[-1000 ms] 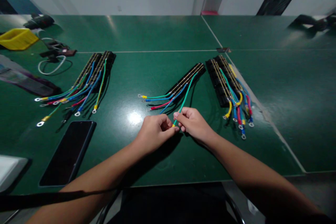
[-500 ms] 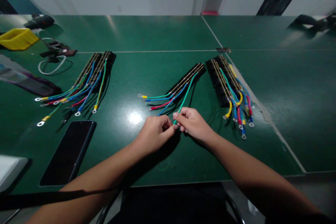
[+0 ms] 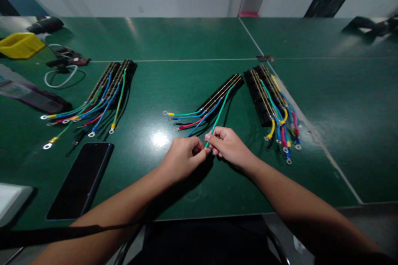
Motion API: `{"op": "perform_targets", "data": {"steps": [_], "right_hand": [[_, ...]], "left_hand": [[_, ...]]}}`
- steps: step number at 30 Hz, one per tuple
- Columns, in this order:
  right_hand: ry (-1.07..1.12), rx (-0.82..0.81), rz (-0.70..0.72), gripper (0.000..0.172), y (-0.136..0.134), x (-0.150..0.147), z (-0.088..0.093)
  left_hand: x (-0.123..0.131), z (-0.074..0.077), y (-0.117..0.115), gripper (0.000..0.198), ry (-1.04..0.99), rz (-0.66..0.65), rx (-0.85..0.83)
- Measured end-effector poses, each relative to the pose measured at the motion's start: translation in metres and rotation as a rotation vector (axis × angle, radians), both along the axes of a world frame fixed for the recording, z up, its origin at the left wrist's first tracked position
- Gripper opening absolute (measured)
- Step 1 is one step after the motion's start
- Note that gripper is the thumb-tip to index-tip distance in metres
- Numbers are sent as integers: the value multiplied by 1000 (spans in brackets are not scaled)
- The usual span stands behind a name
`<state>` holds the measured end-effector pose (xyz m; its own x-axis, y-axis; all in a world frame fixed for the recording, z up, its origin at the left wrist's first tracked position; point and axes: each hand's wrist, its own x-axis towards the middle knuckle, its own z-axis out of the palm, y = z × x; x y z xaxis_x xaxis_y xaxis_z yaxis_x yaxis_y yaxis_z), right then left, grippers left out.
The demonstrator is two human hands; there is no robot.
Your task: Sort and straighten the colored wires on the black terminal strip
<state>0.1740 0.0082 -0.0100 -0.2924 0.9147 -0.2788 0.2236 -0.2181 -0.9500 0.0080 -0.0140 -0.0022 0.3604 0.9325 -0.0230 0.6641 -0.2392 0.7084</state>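
A green wire runs from the black terminal block in the middle of the table down to my fingers. My right hand pinches it between thumb and index finger. Just to the left, my left hand is closed at the wire's lower end, which its fingers hide. A blue wire from the same block passes behind my left hand. Other wires of this block, green, blue and red with ring terminals, spread to the left on the table.
Two wired terminal blocks lie at the left, two more at the right. A phone rests near my left forearm. Farther left are a yellow bin, a white cable and a clear plastic bag. The green table has a front edge close to me.
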Motion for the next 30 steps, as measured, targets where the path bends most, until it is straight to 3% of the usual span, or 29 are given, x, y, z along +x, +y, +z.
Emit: {"op": "perform_targets", "data": {"steps": [7, 16, 23, 30], "right_hand": [[-4, 20, 12, 26, -1, 0, 2], [-11, 0, 10, 22, 0, 0, 1], [-16, 17, 31, 25, 0, 1, 0], [-8, -8, 24, 20, 1, 0, -2]], "left_hand": [[2, 4, -2, 30, 21, -73, 11], [1, 1, -1, 29, 17, -23, 32], [2, 3, -2, 29, 21, -95, 29], [1, 0, 0, 28, 1, -21, 33]]}}
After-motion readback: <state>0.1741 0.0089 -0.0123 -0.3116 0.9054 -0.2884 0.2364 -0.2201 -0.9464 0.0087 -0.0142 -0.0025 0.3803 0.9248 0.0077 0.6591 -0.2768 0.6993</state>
